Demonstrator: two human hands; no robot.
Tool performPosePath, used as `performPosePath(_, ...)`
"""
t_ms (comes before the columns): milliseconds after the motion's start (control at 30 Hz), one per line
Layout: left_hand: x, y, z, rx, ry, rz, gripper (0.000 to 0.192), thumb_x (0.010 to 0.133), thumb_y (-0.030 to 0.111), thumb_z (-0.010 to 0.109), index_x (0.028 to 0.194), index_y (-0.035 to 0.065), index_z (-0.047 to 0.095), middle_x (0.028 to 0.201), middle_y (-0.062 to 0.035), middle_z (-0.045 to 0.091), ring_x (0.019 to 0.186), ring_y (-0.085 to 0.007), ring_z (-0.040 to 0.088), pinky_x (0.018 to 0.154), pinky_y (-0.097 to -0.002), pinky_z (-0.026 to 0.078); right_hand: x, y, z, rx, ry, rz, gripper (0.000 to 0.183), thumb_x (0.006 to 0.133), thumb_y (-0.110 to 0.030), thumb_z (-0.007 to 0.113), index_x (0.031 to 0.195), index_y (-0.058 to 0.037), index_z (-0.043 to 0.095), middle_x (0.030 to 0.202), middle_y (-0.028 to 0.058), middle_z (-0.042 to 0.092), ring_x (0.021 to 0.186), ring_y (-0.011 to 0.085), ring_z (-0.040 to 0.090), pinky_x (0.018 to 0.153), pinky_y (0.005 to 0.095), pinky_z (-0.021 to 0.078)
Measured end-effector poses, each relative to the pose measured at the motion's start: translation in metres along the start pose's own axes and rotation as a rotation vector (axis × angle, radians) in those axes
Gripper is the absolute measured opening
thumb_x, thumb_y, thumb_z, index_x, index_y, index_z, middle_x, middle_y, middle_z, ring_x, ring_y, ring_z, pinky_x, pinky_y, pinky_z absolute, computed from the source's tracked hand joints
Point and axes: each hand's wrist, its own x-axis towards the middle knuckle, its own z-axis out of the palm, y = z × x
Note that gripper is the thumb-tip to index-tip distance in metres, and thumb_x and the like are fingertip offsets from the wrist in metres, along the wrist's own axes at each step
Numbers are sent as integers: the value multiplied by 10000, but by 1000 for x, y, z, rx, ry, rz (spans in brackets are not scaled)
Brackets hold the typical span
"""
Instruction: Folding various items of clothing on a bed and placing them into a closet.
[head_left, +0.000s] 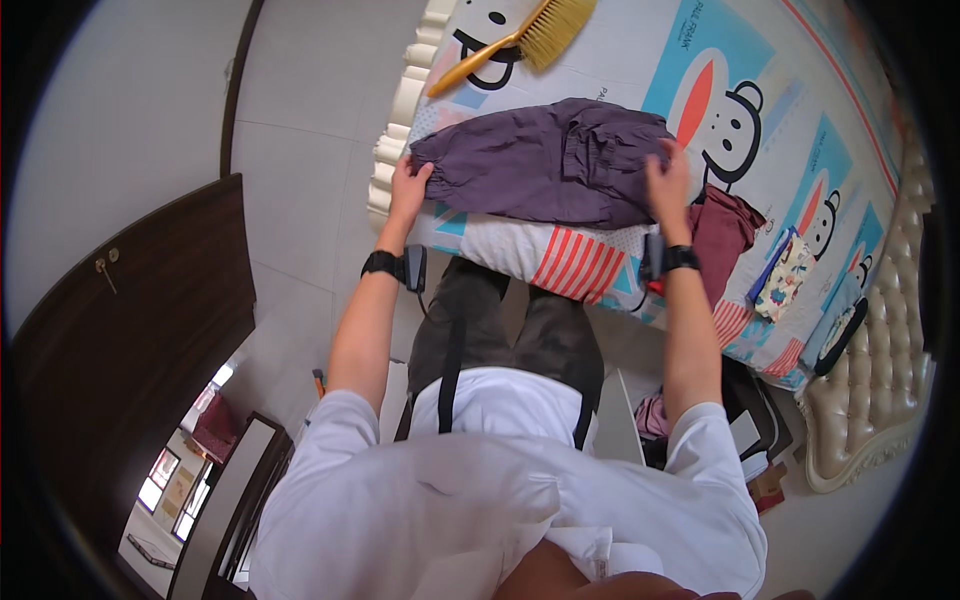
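A dark purple pair of trousers (510, 161) lies folded lengthwise across the bed, its elastic cuffs to the left and a cargo pocket facing up. My left hand (409, 187) pinches the cuff end, thumb on top of the cloth. At the waist end is my right hand (669, 184), slightly blurred, with thumb and fingers over the edge; whether it grips the cloth is unclear. Just right of that hand lies a maroon folded garment (724, 232). Beyond the trousers rests a bed brush (517, 45) with a golden handle and yellow bristles.
The bed (577, 262) wears a cartoon-print sheet. Small folded clothes (784, 277) and a blue garment (832, 322) lie toward the tufted headboard (874, 382). A dark wooden door (150, 300) stands at the left, above the tiled floor (300, 210).
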Motion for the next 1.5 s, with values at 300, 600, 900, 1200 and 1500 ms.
performPosePath(300, -31, -12, 50, 471, 191, 84, 355, 1036, 275, 578, 1199, -41, 579, 1005, -139, 697, 888, -187, 665, 814, -334, 506, -47, -10, 60, -440, -105, -69, 801, 736, -171, 839, 1431, -44, 462, 1470, 227, 448, 1329, 427, 445, 1085, 460, 409)
performPosePath(600, -62, 25, 15, 544, 435, 375, 298, 1071, 242, 475, 1175, -37, 490, 1021, -252, 647, 937, -383, 635, 843, -441, 476, 33, 21, -46, 290, 83, 98, 404, 856, 35, 612, 1260, 38, 613, 1142, 131, 693, 1072, 202, 645, 982, 324, 476)
performPosePath(900, -50, -35, -54, 388, 313, 26, 480, 1034, 223, 574, 1405, -41, 425, 1305, -219, 587, 1098, -286, 642, 975, -370, 493, 52, 121, -48, 423, 65, 614, 541, 949, -184, 689, 1379, 28, 437, 1182, 146, 626, 1005, 197, 652, 811, 289, 551)
performPosePath(1200, -50, -41, -26, 596, 555, 124, 663, 928, 306, 739, 1387, -64, 435, 1392, -245, 517, 1214, -338, 582, 1033, -410, 459, -89, 3, 89, 441, -128, 392, 316, 922, -80, 658, 1203, 7, 543, 1059, 91, 624, 990, 180, 609, 875, 315, 503)
performPosePath(1500, -33, -29, -58, -1, 208, -187, 539, 929, 314, 758, 1263, -62, 567, 1192, -126, 669, 1069, -171, 625, 983, -309, 464, -44, 66, 88, 742, 438, 662, 456, 958, -160, 692, 1297, -5, 428, 1104, 100, 606, 929, 160, 607, 803, 288, 530)
